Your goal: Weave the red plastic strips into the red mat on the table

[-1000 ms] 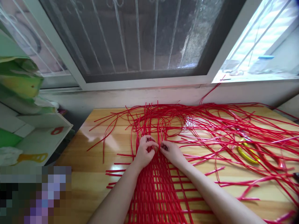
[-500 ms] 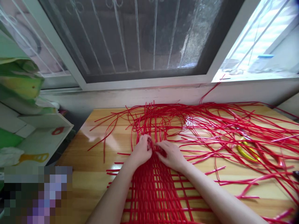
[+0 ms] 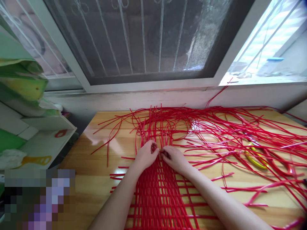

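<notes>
Head view: woven red mat (image 3: 159, 195) lying flat on the wooden desk (image 3: 96, 179), near edge. Left hand (image 3: 145, 155) and right hand (image 3: 174, 158) side by side at its far edge, fingertips pinching red strips (image 3: 160, 149). Loose strips (image 3: 227, 134) spread right; yellow-handled scissors (image 3: 255, 158) among them.

left hand (image 3: 145, 155), right hand (image 3: 174, 158), fingertips pinched together

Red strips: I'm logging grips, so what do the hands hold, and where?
Both the left hand and right hand pinch red strips at the woven mat's far edge.
</notes>
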The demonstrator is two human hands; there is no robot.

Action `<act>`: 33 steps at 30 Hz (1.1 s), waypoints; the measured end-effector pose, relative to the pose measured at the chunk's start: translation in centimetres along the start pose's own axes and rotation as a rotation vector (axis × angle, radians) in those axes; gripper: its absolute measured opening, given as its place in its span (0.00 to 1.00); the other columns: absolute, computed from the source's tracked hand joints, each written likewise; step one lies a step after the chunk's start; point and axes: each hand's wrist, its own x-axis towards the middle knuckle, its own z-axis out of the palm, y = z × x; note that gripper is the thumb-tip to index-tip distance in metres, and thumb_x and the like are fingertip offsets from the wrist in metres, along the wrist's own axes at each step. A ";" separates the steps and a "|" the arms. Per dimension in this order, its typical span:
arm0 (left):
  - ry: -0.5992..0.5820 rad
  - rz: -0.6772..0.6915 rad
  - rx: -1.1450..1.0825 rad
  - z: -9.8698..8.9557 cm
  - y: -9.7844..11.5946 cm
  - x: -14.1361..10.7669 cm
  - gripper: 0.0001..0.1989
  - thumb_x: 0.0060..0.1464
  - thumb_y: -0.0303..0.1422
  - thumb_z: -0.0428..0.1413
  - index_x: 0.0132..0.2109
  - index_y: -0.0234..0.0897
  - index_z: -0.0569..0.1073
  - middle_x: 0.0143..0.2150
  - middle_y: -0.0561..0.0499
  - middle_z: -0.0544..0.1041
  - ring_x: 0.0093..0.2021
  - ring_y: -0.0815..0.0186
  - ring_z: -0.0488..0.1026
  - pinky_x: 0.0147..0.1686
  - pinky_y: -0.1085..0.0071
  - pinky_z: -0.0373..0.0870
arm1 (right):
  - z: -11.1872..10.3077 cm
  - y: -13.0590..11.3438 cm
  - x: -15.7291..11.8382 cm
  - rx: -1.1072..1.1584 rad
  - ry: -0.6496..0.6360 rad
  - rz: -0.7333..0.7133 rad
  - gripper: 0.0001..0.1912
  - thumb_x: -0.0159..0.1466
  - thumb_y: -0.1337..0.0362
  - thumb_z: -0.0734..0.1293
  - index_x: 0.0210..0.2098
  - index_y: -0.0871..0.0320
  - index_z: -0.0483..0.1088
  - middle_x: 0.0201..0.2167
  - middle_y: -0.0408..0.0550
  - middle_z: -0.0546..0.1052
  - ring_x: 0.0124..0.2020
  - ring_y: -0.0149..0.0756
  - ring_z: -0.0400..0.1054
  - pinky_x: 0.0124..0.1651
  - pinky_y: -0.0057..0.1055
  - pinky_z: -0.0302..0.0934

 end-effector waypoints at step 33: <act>0.263 0.026 0.488 1.4 1.1 -0.8 0.16 0.37 0.37 0.59 0.35 0.35 0.72 0.40 0.47 0.64 0.44 0.59 0.59 0.46 0.65 0.58 | 0.4 0.6 -0.1 0.038 0.043 0.072 0.10 0.62 0.64 0.54 0.27 0.58 0.61 0.26 0.46 0.68 0.29 0.33 0.62 0.32 0.28 0.55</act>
